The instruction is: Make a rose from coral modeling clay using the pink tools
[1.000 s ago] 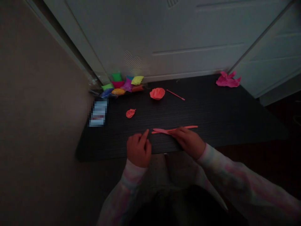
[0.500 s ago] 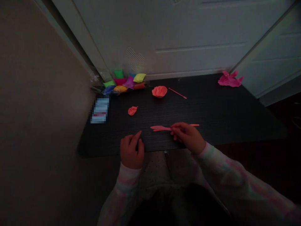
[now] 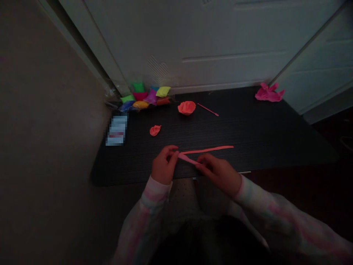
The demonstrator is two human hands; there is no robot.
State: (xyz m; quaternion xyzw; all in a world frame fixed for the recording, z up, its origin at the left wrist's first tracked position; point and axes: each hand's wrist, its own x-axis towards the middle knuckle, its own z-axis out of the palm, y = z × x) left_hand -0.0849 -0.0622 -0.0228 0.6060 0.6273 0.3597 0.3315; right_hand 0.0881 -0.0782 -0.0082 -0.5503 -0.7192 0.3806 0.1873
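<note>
My right hand (image 3: pixel 217 171) is closed around the handle of a pink plastic clay knife (image 3: pixel 188 159), whose blade slants toward my left hand. A long, thin strip of orange-pink clay (image 3: pixel 209 150) lies on the dark table just beyond the knife. My left hand (image 3: pixel 164 165) is curled at the strip's left end, thumb and forefinger close together beside the blade tip. What sits between those fingertips is hidden. Farther back are a small crumpled orange-pink clay piece (image 3: pixel 155 130) and a larger ruffled, cup-like clay piece (image 3: pixel 186 108).
A thin pink tool (image 3: pixel 208 109) lies right of the ruffled piece. Several colourful clay packets (image 3: pixel 140 105) are at the back left, above a blurred-out flat object (image 3: pixel 117 130). Crumpled bright pink material (image 3: pixel 269 92) is at the back right. A white panelled door (image 3: pixel 234 70) stands behind the table (image 3: pixel 261 136).
My left hand has moved right and forward to the strip's left end, its fingers drawing together. My right hand has brought the knife slightly nearer to me and tilted it, uncovering the strip.
</note>
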